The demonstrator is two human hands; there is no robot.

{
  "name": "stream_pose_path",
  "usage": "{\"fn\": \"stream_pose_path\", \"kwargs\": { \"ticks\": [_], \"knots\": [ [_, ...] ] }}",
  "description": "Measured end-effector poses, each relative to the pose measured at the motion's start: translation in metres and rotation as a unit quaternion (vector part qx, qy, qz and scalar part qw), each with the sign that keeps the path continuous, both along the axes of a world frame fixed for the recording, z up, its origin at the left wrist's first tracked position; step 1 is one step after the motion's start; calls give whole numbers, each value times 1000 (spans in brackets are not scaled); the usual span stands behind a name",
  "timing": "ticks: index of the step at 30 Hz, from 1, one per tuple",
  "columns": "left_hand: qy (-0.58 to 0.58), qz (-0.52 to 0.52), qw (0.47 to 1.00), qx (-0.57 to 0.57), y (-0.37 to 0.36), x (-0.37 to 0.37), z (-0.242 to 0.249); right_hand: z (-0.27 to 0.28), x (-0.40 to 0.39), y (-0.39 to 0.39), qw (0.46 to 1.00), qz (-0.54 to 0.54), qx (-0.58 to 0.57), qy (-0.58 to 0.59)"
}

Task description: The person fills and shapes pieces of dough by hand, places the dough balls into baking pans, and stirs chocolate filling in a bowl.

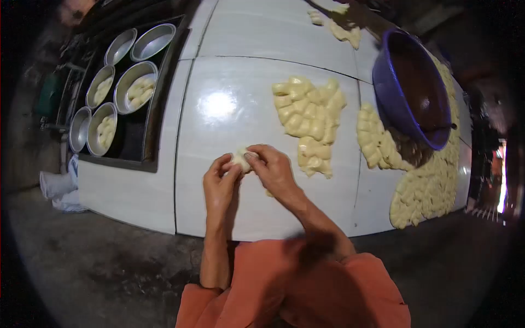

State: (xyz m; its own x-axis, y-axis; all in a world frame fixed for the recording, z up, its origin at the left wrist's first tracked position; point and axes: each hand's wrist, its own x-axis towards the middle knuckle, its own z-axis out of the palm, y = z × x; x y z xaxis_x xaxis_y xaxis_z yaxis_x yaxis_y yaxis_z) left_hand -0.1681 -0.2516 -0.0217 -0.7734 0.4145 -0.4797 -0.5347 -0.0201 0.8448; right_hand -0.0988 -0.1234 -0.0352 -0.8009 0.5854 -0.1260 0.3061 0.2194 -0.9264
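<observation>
A small pale dough piece (241, 159) is pinched between my two hands above the white tiled table (219, 71). My left hand (220, 183) holds its left side, and my right hand (272, 168) grips it from the right. To the right of my hands lies a sheet of scored yellow dough (309, 109), with a smaller dough patch (314, 157) just below it. A tiny dough bit shows beside my right wrist.
At the left, a dark tray (150, 131) holds several round metal tins (153, 42), some with dough pieces inside. A purple basin (385, 90) with brown contents stands at the right, among more dough (424, 191). Dough scraps (344, 34) lie at the far edge.
</observation>
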Motion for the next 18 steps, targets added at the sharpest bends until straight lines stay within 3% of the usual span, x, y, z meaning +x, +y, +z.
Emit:
{"fn": "stream_pose_path", "kwargs": {
  "ticks": [2, 4, 5, 7, 9, 12, 15, 18],
  "knots": [
    [80, -25, 995, -57, -10, -1, -6, 13, 8, 0, 997, 33, 73, 16],
    [130, -74, 964, -219, -3, -7, 35, 28, 30, 6, 997, -31, 70, 28],
    [258, -82, 926, -263, -7, -8, 26, 32, 41, 11, 995, -61, 68, 36],
    [268, -76, 927, -253, -2, -9, 39, 10, 81, 36, 973, -191, 130, 15],
    [304, -93, 916, -244, 8, -9, 49, 36, 100, 62, 940, -260, 187, -115],
    [375, -154, 902, -148, 44, 4, 49, 15, 114, 76, 910, -241, 302, -152],
    [462, -250, 846, -94, 89, 14, 38, 5, 101, 76, 919, -203, 321, -110],
    [556, -316, 766, -66, 123, 17, 29, 14, 102, 84, 962, -203, 138, -121]
  ]
}}
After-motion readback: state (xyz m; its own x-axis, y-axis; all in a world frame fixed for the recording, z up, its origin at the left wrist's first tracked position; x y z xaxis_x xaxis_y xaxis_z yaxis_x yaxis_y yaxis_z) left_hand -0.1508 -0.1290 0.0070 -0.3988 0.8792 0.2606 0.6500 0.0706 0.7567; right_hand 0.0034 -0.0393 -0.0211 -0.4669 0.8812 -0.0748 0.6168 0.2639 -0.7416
